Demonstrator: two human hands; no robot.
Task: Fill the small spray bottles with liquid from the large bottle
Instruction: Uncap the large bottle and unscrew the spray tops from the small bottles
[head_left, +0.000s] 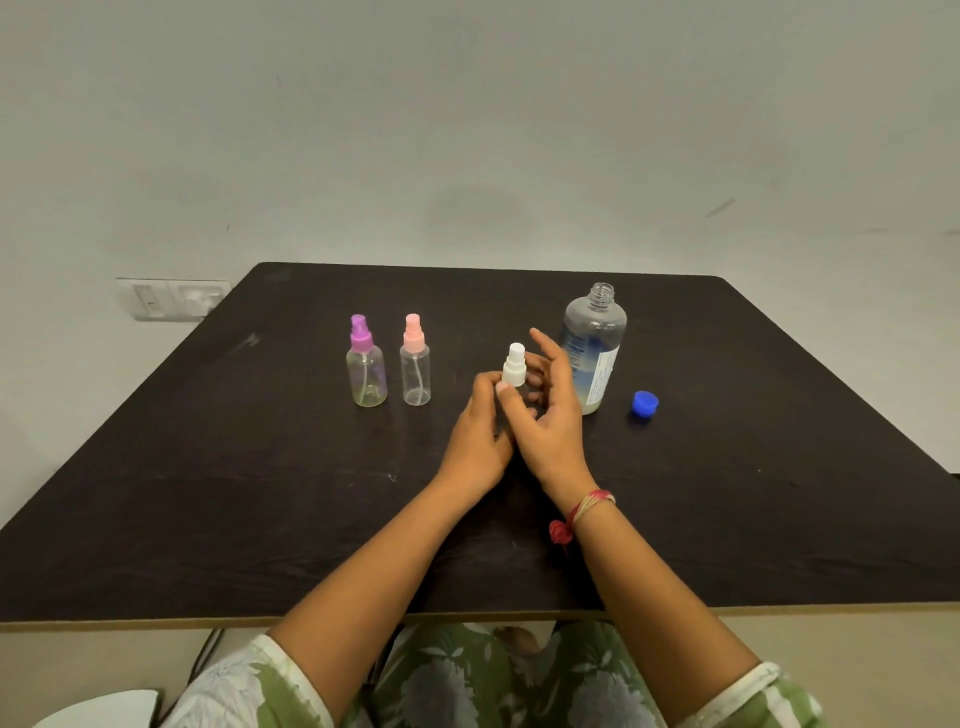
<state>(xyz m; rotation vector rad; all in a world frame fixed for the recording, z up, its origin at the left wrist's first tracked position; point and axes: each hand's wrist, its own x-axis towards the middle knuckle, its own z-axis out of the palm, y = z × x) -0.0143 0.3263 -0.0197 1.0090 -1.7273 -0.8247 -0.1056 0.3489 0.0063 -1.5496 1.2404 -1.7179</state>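
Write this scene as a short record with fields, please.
held bottle: small clear plastic spray bottle with white sprayer, upright, gripped by left hand
right hand: beside it, grip unclear
standing apart: purple-sprayer small clear bottle, pink-sprayer small clear bottle, both closed
large clear plastic bottle: open, partly filled
round blue plastic cap: on dark table
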